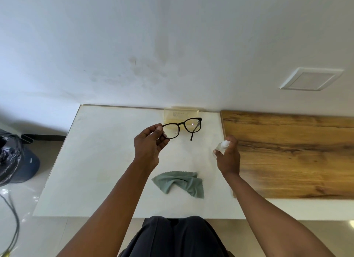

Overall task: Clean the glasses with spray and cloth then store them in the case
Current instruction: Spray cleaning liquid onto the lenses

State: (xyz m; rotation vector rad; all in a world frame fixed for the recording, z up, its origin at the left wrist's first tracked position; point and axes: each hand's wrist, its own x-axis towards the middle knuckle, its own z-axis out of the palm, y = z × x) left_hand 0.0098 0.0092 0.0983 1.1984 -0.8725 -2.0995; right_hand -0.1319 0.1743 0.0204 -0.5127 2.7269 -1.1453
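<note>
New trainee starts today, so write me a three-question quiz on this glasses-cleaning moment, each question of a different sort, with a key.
1. True or false: the green cloth is in the person's right hand.
2. Multiple choice: the left hand holds the glasses by
A. the end of the frame nearest that hand
B. the bridge
C. the far temple arm
3. Fill in: the right hand grips a small clear ____ with a white top.

Key
1. False; the cloth lies crumpled on the white table, nearer the person than both hands.
2. A
3. spray bottle. The yellowish case stands at the table's far edge by the wall.
</note>
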